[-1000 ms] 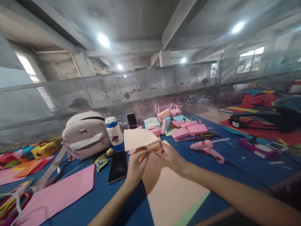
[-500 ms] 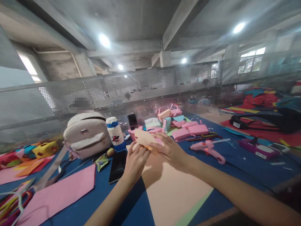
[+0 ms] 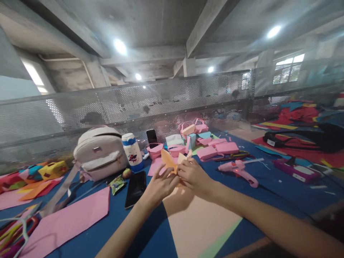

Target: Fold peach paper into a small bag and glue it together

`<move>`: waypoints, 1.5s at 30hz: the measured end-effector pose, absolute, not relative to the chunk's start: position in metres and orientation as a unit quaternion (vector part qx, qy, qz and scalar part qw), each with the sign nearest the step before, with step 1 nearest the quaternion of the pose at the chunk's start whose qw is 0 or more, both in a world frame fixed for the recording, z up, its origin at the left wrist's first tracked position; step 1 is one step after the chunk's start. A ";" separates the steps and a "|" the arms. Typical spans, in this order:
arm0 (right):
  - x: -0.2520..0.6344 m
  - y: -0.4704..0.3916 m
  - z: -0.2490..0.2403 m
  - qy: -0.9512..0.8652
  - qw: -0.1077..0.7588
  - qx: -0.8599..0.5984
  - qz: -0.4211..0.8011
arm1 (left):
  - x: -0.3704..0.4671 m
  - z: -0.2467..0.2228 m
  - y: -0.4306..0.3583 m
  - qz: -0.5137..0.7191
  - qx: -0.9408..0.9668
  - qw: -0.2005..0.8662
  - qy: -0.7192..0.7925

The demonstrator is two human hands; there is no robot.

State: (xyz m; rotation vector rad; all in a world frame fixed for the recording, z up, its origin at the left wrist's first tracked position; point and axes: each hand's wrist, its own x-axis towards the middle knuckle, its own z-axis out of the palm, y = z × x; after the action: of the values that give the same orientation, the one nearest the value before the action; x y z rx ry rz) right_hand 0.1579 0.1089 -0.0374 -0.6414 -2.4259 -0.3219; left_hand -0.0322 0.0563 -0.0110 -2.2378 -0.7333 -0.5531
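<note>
Between my two hands is a folded piece of peach paper [image 3: 168, 159], its flaps standing up and spread apart. My left hand [image 3: 162, 182] has its fingers closed on the paper's left side. Across from it, my right hand [image 3: 194, 175] pinches the right side, and the fingertips of both hands nearly meet. The fingers hide the lower part of the folded paper. Beneath my hands lies a large flat peach sheet [image 3: 199, 218] with a green sheet [image 3: 221, 238] showing along its right edge.
Right of my hands rests a pink glue gun [image 3: 238, 171] with its cord. To the left are a phone [image 3: 135, 189], a snack packet [image 3: 117, 184], a bottle [image 3: 132, 152], a white backpack [image 3: 99, 154] and a pink sheet [image 3: 72, 218]. Pink paper boxes [image 3: 217, 150] stand behind.
The folded paper has turned and its flaps now stand open in a V. Both hands have shifted slightly right, with the fingers closer together at the paper's middle.
</note>
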 end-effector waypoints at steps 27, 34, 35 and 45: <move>0.147 0.105 -0.046 -0.700 0.456 -0.250 0.489 | -0.030 -0.068 0.076 -0.429 -0.819 -0.035 -0.378; 0.145 0.101 -0.046 -0.655 0.435 -0.187 0.590 | -0.031 -0.065 0.075 -0.394 -0.842 -0.047 -0.366; 0.145 0.101 -0.047 -0.657 0.433 -0.186 0.588 | -0.032 -0.065 0.075 -0.389 -0.845 -0.043 -0.364; 0.147 0.103 -0.042 -0.668 0.424 -0.164 0.589 | -0.037 -0.053 0.075 -0.332 -0.862 0.011 -0.383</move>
State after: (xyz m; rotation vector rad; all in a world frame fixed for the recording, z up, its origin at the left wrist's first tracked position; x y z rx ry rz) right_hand 0.1466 0.1027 -0.0419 -0.4113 -1.6708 1.4731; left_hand -0.0369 0.0747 -0.0534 -2.6892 -1.1943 -1.0345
